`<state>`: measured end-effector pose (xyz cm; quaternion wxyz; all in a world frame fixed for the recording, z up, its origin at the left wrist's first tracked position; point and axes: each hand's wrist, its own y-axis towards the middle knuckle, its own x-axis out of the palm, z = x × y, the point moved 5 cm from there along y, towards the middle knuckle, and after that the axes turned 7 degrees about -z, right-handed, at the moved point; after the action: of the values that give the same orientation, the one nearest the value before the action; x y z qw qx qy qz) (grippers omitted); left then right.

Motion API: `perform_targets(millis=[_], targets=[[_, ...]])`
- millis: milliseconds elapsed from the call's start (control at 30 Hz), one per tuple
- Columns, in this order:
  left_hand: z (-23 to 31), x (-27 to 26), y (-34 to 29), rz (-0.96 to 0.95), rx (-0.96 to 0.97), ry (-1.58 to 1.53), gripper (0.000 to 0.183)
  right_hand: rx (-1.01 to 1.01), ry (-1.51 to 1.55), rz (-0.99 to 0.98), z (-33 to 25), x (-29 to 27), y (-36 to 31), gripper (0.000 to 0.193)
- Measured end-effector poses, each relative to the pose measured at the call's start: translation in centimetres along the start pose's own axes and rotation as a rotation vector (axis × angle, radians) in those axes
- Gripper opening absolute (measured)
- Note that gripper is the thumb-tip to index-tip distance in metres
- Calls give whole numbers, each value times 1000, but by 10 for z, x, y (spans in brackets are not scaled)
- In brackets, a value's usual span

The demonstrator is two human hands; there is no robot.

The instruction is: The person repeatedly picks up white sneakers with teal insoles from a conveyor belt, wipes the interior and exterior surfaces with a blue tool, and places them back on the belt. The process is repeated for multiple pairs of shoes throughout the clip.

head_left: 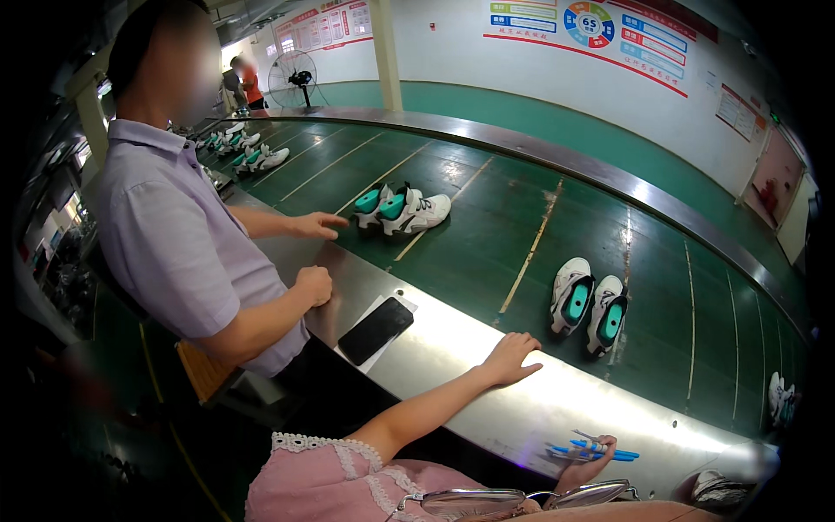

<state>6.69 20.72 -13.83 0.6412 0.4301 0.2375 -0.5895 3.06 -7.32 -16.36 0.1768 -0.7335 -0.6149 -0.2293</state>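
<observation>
My left hand point(513, 358) rests on the steel ledge point(461, 348) beside the green conveyor, fingers apart and holding nothing. Lower right, my right hand point(587, 467) is closed around several slim blue pens point(602, 451), held just over the ledge; thin silvery pieces stick out with them. Nearest to my left hand on the belt is a pair of white sneakers, a left shoe point(570, 296) and a right shoe point(607, 317), with turquoise inserts inside. Farther left stands another white pair point(416, 213) with the same inserts.
At left a person in a pale shirt point(165, 209) stands with one hand point(317, 225) near the farther sneakers, the other a fist on the ledge. A black phone point(376, 331) lies on paper. More shoes sit on the belt point(487, 226) far left and far right. A fan point(300, 78) stands behind.
</observation>
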Motion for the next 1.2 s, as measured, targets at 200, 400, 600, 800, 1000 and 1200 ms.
perform_targets(millis=[200, 400, 600, 800, 1000, 1200], targets=[[-6, 2, -1, 0, -6, 7, 36, -14, 9, -45, 6, -4, 0, 25], [-7, -4, -3, -2, 0, 1, 36, 12, 50, -29, 7, 2, -2, 24], [-10, -5, -5, -9, 0, 8, 36, 18, 63, -28, 8, 5, -4, 24], [-14, -6, -6, -16, -18, 10, 36, 15, 34, -27, 10, 5, -4, 23], [-15, -10, -8, -8, -11, 7, 36, -8, 37, -56, 12, 7, -6, 23], [-18, -14, -10, -9, -14, -2, 36, 2, 52, -62, 13, 10, -9, 20]])
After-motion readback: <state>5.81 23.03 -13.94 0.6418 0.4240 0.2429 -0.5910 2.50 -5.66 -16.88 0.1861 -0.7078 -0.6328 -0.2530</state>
